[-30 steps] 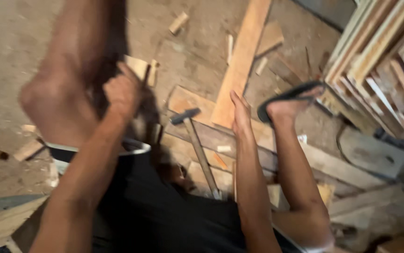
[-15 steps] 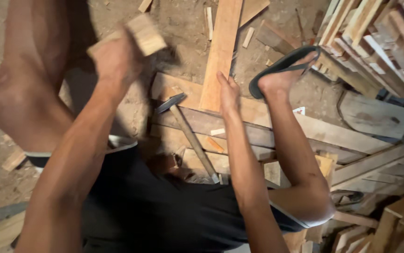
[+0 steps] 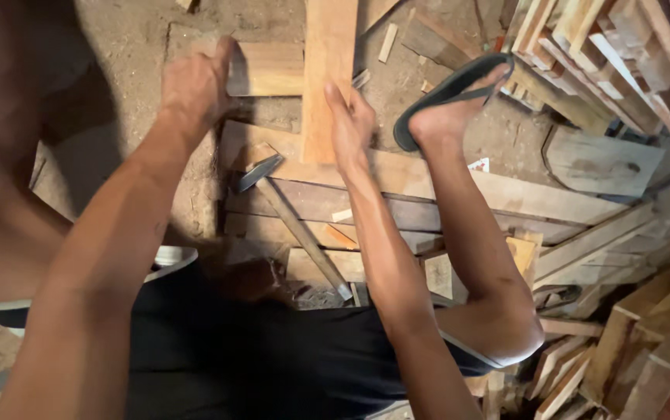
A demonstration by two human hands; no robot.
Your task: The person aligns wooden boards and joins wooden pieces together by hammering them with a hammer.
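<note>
Wood is set but not nailed, we judge: our left hand (image 3: 195, 82) grips a short block (image 3: 261, 68) beside the plank (image 3: 327, 78) our right hand (image 3: 350, 128) presses flat, hammer (image 3: 288, 214) lying untouched.

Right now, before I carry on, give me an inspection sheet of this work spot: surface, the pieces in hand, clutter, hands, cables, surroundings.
Surface: bare dirt floor with flat boards laid across it.
Job's things: short wood block under the left hand; long upright plank beside the right hand.
Clutter: hammer lying on the boards, small offcuts scattered about.
Hands: left hand grips the block's end; right hand lies flat against the plank's lower edge.
Cables: nothing seen.
Surroundings: stacked slats at upper right, scrap pile at lower right, own foot in a sandal resting on the boards.
</note>
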